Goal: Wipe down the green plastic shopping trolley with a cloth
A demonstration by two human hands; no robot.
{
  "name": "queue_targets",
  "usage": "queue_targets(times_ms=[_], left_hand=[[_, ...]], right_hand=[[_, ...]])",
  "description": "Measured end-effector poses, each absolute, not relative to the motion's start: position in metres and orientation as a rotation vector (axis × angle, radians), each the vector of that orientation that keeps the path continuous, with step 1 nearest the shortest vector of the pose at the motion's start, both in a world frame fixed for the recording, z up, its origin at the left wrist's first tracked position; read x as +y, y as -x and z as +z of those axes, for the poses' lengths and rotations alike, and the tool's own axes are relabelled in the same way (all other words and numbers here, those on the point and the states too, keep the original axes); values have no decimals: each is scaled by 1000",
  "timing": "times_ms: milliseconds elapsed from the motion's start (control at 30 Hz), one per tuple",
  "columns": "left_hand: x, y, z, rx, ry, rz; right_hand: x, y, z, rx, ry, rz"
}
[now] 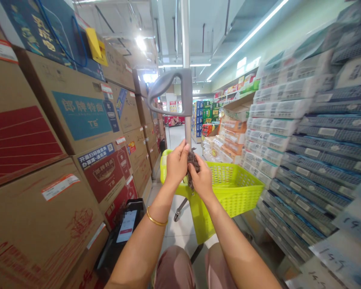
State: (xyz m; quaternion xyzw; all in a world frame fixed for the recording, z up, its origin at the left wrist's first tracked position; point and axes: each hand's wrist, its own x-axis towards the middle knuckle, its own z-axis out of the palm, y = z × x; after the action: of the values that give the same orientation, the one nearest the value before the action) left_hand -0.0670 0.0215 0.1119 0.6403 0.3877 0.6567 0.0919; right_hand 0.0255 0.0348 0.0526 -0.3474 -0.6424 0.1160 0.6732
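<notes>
My left hand [177, 163] is closed at the metal pole [188, 130], with its thumb and fingers near the top of a dark grey-brown, crumpled cloth-like bunch [193, 159]. From the other side, my right hand [202, 176] grips the same bunch between thumb and fingers. The bunch lies against the pole just above the rim of a yellow-green plastic cart basket [240, 192]; its exact kind is unclear. Higher on the pole sits a grey loop-shaped handle [171, 94]. My left wrist wears a gold bangle [156, 216].
Stacked cardboard cartons [87, 108] line the left side. Beside them stands a black bag or case [117, 245] with a lit phone [128, 226] on it. Wrapped packs [273, 120] and folded checked textiles [327, 160] pile up at right. A cart wheel [177, 214] rests on the tiled floor.
</notes>
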Motion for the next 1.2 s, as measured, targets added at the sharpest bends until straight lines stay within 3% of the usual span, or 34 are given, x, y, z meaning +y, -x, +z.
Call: queue_targets(times_ms=[333, 633, 733, 1067, 1200], left_hand=[[47, 67, 103, 863, -1493, 1951], [36, 73, 113, 1002, -1767, 1952], [37, 69, 108, 950, -1813, 2008], [38, 62, 105, 1032, -1745, 2037], [38, 61, 116, 957, -1771, 1999]], right_hand=[[33, -30, -9, -1507, 873, 265], [45, -28, 101, -1366, 681, 240], [47, -24, 114, -1354, 695, 185], [40, -25, 15, -1434, 837, 182], [34, -35, 16, -1518, 859, 267]])
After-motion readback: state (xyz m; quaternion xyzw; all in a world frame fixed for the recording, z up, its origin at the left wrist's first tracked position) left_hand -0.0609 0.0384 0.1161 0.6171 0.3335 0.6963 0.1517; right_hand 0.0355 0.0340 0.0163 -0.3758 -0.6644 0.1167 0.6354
